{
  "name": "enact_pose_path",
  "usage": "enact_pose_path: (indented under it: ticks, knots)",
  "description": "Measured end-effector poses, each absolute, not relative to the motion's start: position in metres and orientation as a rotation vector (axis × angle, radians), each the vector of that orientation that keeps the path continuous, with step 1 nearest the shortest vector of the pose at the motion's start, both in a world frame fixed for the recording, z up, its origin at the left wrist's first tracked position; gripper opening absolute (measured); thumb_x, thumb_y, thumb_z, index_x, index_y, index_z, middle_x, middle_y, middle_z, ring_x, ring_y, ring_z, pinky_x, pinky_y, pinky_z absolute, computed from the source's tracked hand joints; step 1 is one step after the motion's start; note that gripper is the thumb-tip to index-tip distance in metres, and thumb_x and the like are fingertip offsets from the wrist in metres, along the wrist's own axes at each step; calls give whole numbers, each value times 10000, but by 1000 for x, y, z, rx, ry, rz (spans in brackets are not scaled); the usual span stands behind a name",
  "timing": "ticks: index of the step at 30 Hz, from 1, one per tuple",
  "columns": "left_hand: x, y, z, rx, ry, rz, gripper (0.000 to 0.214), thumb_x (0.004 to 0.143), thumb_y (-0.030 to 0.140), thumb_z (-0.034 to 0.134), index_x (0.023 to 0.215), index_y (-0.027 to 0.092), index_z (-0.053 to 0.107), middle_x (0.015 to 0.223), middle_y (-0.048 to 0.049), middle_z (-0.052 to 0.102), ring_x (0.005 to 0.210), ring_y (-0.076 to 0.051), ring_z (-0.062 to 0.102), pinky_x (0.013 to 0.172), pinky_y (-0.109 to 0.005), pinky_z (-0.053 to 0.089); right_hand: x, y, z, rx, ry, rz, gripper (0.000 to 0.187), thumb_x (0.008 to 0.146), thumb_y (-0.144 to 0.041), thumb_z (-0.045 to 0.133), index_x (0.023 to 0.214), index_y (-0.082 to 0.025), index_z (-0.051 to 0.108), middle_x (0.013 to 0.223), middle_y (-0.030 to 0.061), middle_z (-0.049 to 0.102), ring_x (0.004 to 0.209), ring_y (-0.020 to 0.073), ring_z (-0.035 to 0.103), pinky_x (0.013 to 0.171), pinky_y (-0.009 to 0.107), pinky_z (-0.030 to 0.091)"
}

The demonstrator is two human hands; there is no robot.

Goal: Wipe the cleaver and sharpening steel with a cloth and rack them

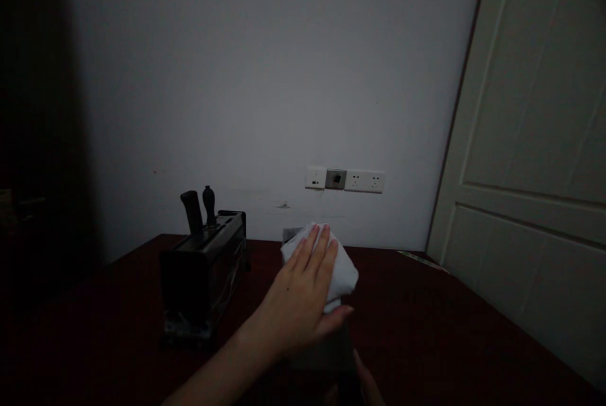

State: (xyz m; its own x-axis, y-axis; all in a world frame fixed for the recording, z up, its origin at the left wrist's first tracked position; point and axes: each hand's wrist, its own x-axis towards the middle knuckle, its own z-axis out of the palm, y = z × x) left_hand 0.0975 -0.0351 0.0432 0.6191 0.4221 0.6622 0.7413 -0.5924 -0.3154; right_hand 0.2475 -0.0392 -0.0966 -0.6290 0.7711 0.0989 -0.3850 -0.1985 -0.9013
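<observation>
My left hand [303,292] reaches in from the lower left, its fingers laid over a folded white cloth [344,273] and pressing it onto a broad, flat blade. The blade belongs to a kitchen knife [319,355]; its grey tip shows past the cloth and its wide part lies in shadow below my thumb. At the bottom edge, my right hand [367,381] is partly visible, with fingers closed around the knife's dark handle. Much of that hand is cut off by the frame and dim.
Left of my hands stands a black knife block [203,273] on the dark red table [407,317], with two black handles sticking up from it. Behind the table is a pale wall with sockets [364,181]. A white panelled door [534,204] borders the right side.
</observation>
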Motion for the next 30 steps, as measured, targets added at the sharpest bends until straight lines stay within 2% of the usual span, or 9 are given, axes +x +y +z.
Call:
enact_pose_path:
  ticks: [2, 5, 11, 14, 19, 24, 30]
  knots:
    - [95, -31, 42, -2210, -971, -738, 725, 848, 462, 426, 1370, 20, 187, 1447, -217, 145, 1344, -318, 44, 1061, -465, 270, 239, -33, -99, -500, -1271, 1902, 517, 550, -736, 571, 581, -220, 594, 416, -31, 431, 394, 113, 434, 343, 201, 326]
    - [92, -27, 42, -2172, -992, -767, 713, 858, 430, 420, 1378, 24, 150, 1449, -218, 137, 1346, -308, 48, 1061, -454, 271, 234, -34, -102, -521, -1257, 1897, 547, 518, -771, 544, 551, -226, 578, 382, -35, 379, 361, 100, 381, 325, 189, 279]
    - [89, -32, 47, -2166, -964, -734, 719, 849, 397, 436, 1389, 41, 121, 1465, -190, 98, 1349, -300, 28, 1075, -455, 230, 245, -50, -101, -562, -1210, 1907, 505, 548, -726, 574, 558, -221, 574, 397, -22, 422, 383, 118, 398, 338, 215, 302]
    - [87, -31, 48, -2172, -919, -714, 719, 842, 373, 446, 1389, 37, 121, 1469, -180, 88, 1351, -290, 18, 1083, -442, 216, 241, -50, -103, -572, -1178, 1916, 566, 600, -753, 506, 522, -193, 543, 391, -27, 409, 375, 89, 373, 356, 198, 298]
    - [86, -28, 48, -2160, -946, -775, 710, 850, 343, 425, 1390, 25, 92, 1463, -190, 112, 1354, -274, 34, 1082, -439, 226, 233, -46, -104, -512, -1095, 1983, 656, 602, -795, 432, 368, -184, 387, 303, -62, 289, 296, 37, 268, 325, 161, 222]
    - [87, -29, 47, -2221, -926, -731, 687, 846, 313, 422, 1385, 20, 110, 1461, -187, 125, 1354, -268, 26, 1087, -433, 218, 232, -51, -101, -434, -1034, 2015, 699, 652, -789, 365, 284, -214, 215, 220, -79, 142, 224, 31, 185, 283, 158, 116]
    - [86, -26, 49, -2268, -906, -704, 672, 844, 312, 423, 1386, 44, 130, 1462, -176, 135, 1355, -256, 41, 1090, -433, 206, 218, -44, -111, -435, -1105, 2002, 690, 603, -824, 353, 308, -202, 297, 244, -89, 195, 237, 22, 164, 281, 150, 153]
